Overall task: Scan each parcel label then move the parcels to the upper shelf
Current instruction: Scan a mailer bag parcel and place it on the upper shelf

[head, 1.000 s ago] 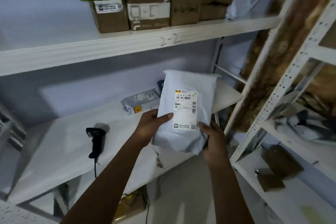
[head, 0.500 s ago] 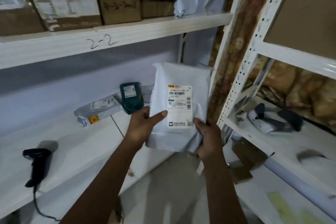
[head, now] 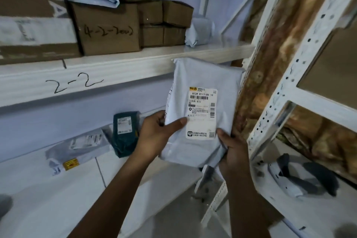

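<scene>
Gripping both hands, left hand (head: 156,133) and right hand (head: 234,152), round a grey parcel (head: 204,83) labelled "K117".

A pale lilac wall (head: 58,125) runs behind. At right, a perforated white rack (head: 318,100) fronts a mottled brown wall (head: 270,54), over grey floor (head: 170,224).

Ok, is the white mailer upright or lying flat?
Upright. The white mailer is held on end, label reading right way up; the left hand pinches its left edge, the right hand grips its lower corner.
</scene>
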`<state>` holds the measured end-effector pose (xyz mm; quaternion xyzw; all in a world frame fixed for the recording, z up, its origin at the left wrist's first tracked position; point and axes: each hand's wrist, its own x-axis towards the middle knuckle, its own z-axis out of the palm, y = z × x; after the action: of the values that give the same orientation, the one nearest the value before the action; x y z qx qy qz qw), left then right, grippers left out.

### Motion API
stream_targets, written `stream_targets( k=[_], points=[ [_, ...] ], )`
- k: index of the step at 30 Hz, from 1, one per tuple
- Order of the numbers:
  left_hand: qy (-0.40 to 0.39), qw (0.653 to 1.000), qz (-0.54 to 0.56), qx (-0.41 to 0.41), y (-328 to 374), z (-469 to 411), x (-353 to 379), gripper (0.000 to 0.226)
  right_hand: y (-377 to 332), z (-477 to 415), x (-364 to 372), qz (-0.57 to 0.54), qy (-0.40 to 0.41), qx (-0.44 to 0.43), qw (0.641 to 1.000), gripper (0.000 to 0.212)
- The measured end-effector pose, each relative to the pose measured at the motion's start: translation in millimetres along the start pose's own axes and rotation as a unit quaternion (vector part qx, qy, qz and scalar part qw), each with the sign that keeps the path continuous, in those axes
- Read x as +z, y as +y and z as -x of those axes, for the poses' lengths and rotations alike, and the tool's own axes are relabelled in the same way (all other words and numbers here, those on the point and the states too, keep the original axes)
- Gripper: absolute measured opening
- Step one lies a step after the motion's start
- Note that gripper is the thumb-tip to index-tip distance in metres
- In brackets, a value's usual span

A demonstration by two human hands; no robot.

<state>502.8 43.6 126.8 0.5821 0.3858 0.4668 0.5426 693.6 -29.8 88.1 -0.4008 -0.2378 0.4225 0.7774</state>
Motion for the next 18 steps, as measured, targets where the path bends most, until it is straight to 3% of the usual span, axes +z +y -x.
stream_targets(
  k=[12,18],
  points=[
    [0.031,0.997,0.022,0.062,51,-68,16,0.024,-45,-81,44,-0.003,-0.065,-0.04,0.997,0.053],
    [0.094,0.989,-0.022,0.11,72,-79,26,0.026,-58,-124,54,-0.03,-0.129,-0.057,0.99,0.056]
  ],
)
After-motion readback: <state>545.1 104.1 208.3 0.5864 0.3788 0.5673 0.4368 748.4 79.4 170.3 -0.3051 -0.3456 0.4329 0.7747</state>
